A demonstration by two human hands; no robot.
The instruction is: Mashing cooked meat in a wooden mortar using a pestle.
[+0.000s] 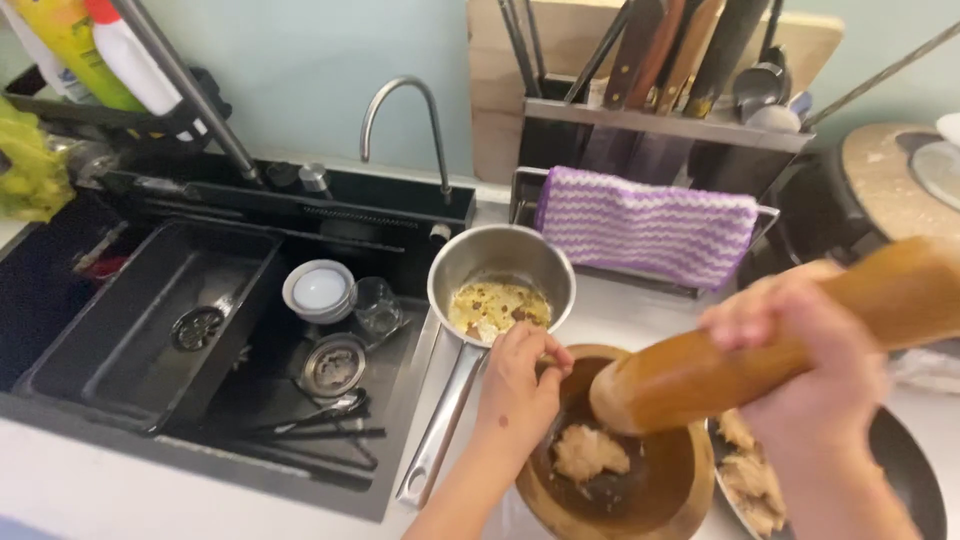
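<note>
A wooden mortar [672, 500] stands on the counter at the bottom centre, with a lump of pale mashed food [590, 452] inside. My left hand [520, 385] rests on its near-left rim, fingers curled over the edge. My right hand [800, 370] grips a thick wooden pestle [700, 370], tilted, its blunt end hanging just above the mash. Behind the mortar sits a small steel saucepan [500, 262] holding yellowish food, its long handle [440, 430] pointing toward me.
A black sink [130, 330] on the left holds a white bowl [318, 290], a glass [377, 305] and utensils. A dark pan [915, 470] with shredded food lies at the right. A purple striped cloth [645, 225] hangs on a knife rack behind.
</note>
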